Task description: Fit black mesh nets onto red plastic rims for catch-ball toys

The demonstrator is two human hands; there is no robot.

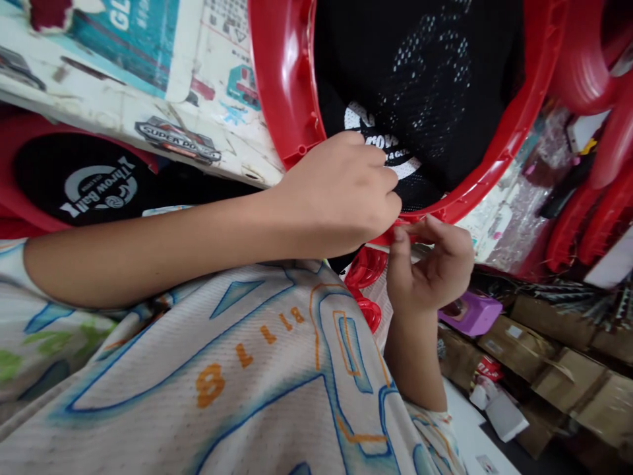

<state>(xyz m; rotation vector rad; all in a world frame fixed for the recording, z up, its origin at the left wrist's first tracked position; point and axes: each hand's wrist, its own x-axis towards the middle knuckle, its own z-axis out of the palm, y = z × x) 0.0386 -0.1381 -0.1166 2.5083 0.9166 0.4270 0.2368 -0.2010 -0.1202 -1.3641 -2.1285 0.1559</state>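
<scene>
**Fixing black mesh to a red hoop**

The left hand [341, 191] is closed, pinching the black mesh [420, 86] against the red hoop [287, 86] at its lower rim. The right hand [428, 264] nips a small red clip [395, 232] just below. Best to keep the fabric taut while pressing. The clip's shape and the hoop's top are hidden.

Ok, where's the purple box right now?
The purple box sits at the right of the head view, just right of the person's right hand, below the red hoop and beside the cardboard boxes.
</scene>
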